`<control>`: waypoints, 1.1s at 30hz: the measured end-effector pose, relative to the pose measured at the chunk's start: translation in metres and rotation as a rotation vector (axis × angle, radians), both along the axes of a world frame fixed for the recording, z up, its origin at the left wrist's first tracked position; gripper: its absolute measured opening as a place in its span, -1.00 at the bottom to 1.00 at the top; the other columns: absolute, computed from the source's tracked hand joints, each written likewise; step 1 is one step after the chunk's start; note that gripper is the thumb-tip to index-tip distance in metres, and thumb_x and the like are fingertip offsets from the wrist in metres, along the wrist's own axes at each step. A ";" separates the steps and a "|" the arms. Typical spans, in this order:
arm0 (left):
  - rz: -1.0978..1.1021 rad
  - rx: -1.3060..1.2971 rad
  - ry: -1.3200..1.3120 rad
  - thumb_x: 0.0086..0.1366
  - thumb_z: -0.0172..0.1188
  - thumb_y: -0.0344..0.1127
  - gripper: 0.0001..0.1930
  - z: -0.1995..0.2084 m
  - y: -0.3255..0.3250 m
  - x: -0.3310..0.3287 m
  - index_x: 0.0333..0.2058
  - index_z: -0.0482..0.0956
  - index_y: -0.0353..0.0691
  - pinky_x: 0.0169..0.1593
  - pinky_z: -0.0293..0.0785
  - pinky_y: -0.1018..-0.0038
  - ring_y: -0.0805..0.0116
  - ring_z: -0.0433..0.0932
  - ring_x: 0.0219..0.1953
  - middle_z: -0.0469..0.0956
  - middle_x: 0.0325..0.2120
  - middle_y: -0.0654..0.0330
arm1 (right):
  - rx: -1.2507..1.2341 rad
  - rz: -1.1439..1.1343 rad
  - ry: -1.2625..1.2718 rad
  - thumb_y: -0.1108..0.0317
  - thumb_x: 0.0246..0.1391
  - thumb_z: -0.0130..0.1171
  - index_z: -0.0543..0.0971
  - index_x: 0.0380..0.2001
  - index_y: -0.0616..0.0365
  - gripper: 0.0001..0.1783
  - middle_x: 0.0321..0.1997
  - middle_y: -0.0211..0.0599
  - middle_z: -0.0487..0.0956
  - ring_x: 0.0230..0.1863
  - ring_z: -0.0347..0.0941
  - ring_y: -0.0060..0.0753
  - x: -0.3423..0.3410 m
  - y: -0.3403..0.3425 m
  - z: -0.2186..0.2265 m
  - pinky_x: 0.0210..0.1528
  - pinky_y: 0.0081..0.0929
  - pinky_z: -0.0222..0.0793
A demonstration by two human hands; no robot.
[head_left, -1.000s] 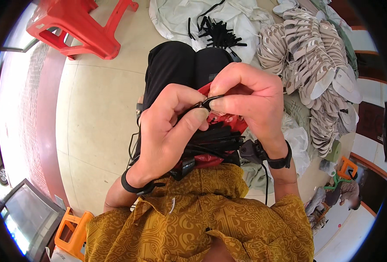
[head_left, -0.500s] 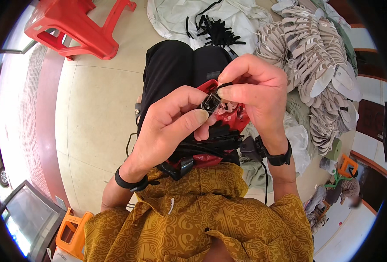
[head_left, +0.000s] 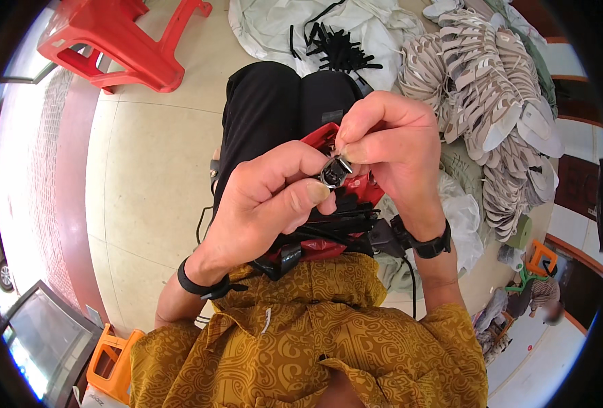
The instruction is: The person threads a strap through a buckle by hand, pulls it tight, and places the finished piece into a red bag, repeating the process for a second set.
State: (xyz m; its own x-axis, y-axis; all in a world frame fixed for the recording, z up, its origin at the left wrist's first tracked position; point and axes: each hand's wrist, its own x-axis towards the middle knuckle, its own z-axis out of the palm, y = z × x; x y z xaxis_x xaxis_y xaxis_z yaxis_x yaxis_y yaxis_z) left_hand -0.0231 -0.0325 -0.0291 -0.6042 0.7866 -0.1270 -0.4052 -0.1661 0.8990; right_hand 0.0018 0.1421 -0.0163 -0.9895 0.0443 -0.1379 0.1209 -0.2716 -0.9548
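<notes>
Over my lap, my left hand (head_left: 260, 194) pinches a small shiny metal buckle (head_left: 334, 173) between thumb and forefinger. My right hand (head_left: 390, 139) is closed in a pinch at the buckle's upper right edge. Whatever lies between its fingertips is too small to make out. Beneath both hands a red plastic bag (head_left: 367, 190) lies open on my lap, partly hidden by them. Black strips (head_left: 335, 224) lie across the bag's near side.
A pile of black strips (head_left: 342, 51) lies on white sacking (head_left: 264, 30) ahead. Stacked beige shoe uppers (head_left: 481, 75) stand at the right. A red stool (head_left: 121, 51) is at the far left, an orange stool (head_left: 114, 364) at the near left. Another person (head_left: 545, 296) is at the far right.
The buckle has turned and moved slightly right in my left fingers. My right hand has come down a little, and the black piece seen at its fingertips no longer shows there.
</notes>
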 end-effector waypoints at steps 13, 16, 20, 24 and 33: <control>0.106 -0.115 0.244 0.14 -0.05 -0.41 -0.88 0.011 -0.001 0.001 -0.34 0.36 -0.31 -0.63 0.08 0.77 0.71 0.18 -0.69 0.42 -0.58 0.25 | 0.150 0.034 0.095 0.60 -0.36 0.14 0.51 -0.58 0.26 -0.87 -0.66 -0.42 0.46 -0.69 0.31 -0.78 0.002 0.002 0.007 -0.69 -0.84 0.14; 0.097 -0.264 0.388 0.10 -0.06 -0.48 -0.88 0.016 -0.001 -0.001 -0.36 0.37 -0.33 -0.59 0.14 0.76 0.70 0.24 -0.65 0.43 -0.58 0.28 | 0.216 0.084 0.145 0.61 -0.38 0.15 0.52 -0.57 0.25 -0.84 -0.65 -0.47 0.46 -0.66 0.28 -0.82 0.005 0.000 0.012 -0.66 -0.84 0.15; 0.149 -0.293 0.588 0.05 0.00 -0.53 -0.89 0.017 0.000 0.000 -0.39 0.40 -0.35 -0.53 0.23 0.72 0.65 0.33 -0.59 0.44 -0.59 0.30 | 0.279 0.065 0.136 0.61 -0.38 0.14 0.51 -0.56 0.26 -0.85 -0.63 -0.50 0.46 -0.64 0.29 -0.82 0.007 -0.003 0.017 -0.64 -0.84 0.16; 0.179 -0.368 0.706 0.03 0.03 -0.53 -0.90 0.019 0.000 0.002 -0.41 0.42 -0.35 -0.52 0.27 0.69 0.63 0.36 -0.59 0.43 -0.61 0.28 | 0.399 0.069 0.229 0.62 -0.41 0.12 0.50 -0.56 0.26 -0.82 -0.60 -0.48 0.46 -0.64 0.30 -0.78 0.007 -0.004 0.020 -0.63 -0.81 0.18; 0.188 -0.359 0.636 0.09 -0.07 -0.55 -0.89 0.011 0.002 0.007 -0.38 0.39 -0.37 -0.58 0.25 0.71 0.64 0.33 -0.63 0.44 -0.59 0.26 | 0.703 0.055 0.300 0.66 -0.48 0.12 0.48 -0.57 0.32 -0.79 -0.53 -0.33 0.46 -0.51 0.36 -0.60 0.012 -0.005 0.020 -0.49 -0.72 0.22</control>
State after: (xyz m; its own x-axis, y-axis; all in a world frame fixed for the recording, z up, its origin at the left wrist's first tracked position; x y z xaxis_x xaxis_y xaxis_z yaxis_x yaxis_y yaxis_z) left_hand -0.0156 -0.0307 -0.0183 -0.7666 0.6391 0.0621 0.2166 0.1663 0.9620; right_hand 0.0135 0.1371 0.0034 -0.9834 -0.0281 0.1791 -0.1747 0.4112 -0.8946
